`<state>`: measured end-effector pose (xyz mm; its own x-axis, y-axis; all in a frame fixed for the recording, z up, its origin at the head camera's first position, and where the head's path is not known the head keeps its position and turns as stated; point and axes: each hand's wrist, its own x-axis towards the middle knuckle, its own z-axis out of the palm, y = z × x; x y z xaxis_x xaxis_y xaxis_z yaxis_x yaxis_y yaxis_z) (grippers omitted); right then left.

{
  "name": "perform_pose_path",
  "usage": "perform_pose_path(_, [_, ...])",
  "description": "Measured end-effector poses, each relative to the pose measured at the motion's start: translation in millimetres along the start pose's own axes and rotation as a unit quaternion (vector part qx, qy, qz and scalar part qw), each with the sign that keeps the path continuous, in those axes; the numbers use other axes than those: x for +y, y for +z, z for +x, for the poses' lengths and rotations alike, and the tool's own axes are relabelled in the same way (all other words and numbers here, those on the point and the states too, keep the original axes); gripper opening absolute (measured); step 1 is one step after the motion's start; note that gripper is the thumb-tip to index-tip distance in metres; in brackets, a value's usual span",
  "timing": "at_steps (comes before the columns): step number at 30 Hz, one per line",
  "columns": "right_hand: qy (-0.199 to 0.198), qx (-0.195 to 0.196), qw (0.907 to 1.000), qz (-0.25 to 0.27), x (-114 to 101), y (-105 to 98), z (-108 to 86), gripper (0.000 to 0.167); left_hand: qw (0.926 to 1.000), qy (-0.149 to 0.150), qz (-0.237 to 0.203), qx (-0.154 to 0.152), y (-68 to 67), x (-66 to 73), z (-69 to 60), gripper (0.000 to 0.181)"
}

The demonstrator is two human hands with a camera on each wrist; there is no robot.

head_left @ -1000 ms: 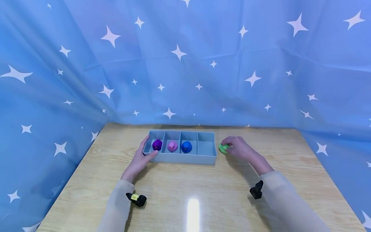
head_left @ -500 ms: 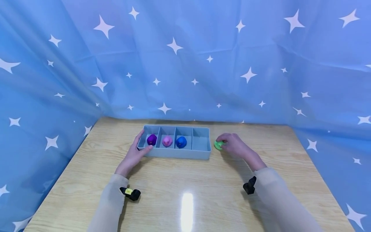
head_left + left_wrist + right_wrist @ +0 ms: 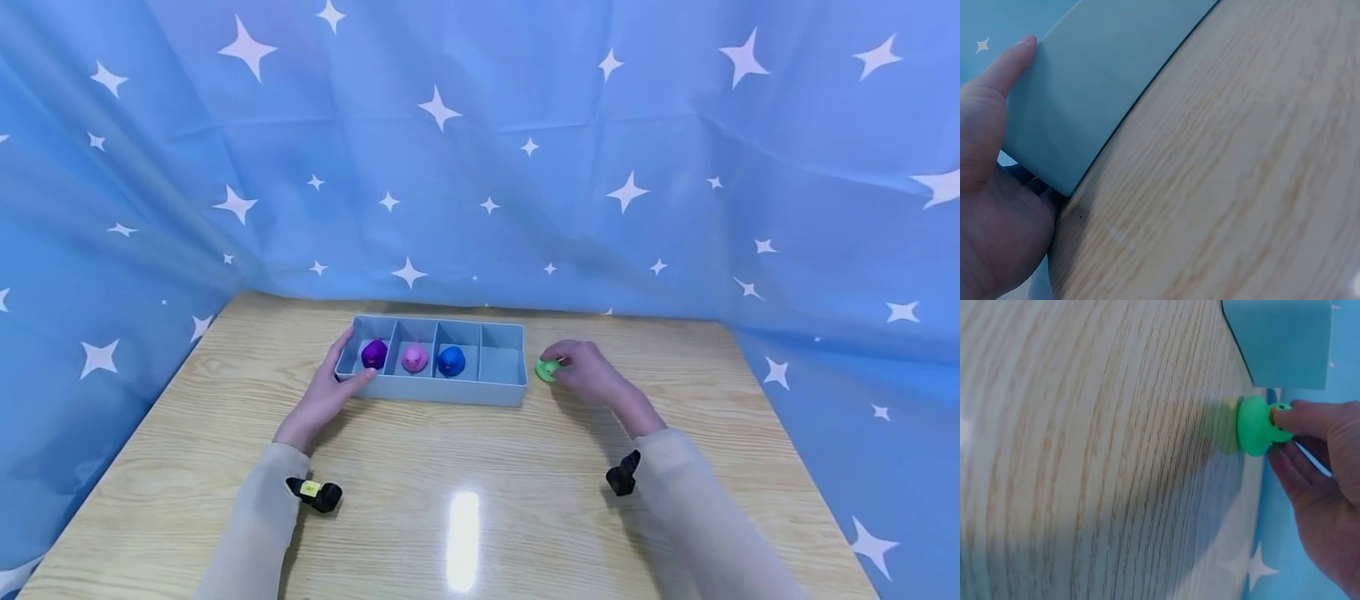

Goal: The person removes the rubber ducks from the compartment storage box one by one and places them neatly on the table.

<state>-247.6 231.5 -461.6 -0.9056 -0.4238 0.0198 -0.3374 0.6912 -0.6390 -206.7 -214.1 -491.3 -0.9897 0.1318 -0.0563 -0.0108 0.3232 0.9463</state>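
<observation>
A grey-blue box (image 3: 442, 389) with compartments in a row lies on the wooden table. My left hand (image 3: 324, 397) grips its left end, thumb against the front wall and fingers around the far side; the left wrist view shows the thumb (image 3: 1013, 62) on the box wall (image 3: 1104, 81). From left to right, a purple duck (image 3: 374, 354), a pink duck (image 3: 415, 358) and a blue duck (image 3: 452, 361) sit in separate compartments. The rightmost compartment (image 3: 502, 364) holds nothing. Just right of the box, my right hand (image 3: 588, 372) pinches a green rubber duck (image 3: 1254, 428) by its head, its base at the tabletop.
The pale wooden table (image 3: 390, 467) extends in front of the box and to both sides. A blue curtain (image 3: 480, 150) with white stars hangs behind the table and along its sides. Each sleeve carries a small black camera, such as the left one (image 3: 321, 495).
The head view has shifted, so the whole scene sits further left and slightly higher in it. Both hands keep their holds on the box and the green duck, with no clear movement across the table.
</observation>
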Motion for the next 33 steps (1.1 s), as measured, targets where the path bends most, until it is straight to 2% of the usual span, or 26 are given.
perform_pose_path(3, [0.012,0.007,0.9997,0.019,-5,2,5.8,0.033,0.9999,0.006,0.014,0.006,-8.7,-9.7,7.3,0.092])
perform_pose_path(9, [0.008,0.037,0.9986,0.038,-16,-1,15.4,0.036,0.9997,0.010,0.022,0.012,-17.1,-9.7,12.1,0.092])
perform_pose_path(13, [-0.001,0.052,0.9971,0.056,-25,-4,19.4,0.036,0.9999,0.000,0.013,0.007,-14.1,-1.9,8.8,0.090])
perform_pose_path(20, [-0.017,0.059,0.9955,0.071,-41,-3,23.2,0.035,0.9999,-0.013,0.007,0.002,-7.6,25.0,-7.7,0.086])
perform_pose_path(29, [-0.019,0.059,0.9951,0.078,-59,3,28.9,0.035,0.9997,-0.022,0.011,0.003,-0.2,26.5,-11.6,0.086])
perform_pose_path(33, [-0.037,0.047,0.9952,0.077,-66,10,34.1,0.035,0.9995,-0.030,0.010,0.001,1.1,12.8,-2.9,0.086])
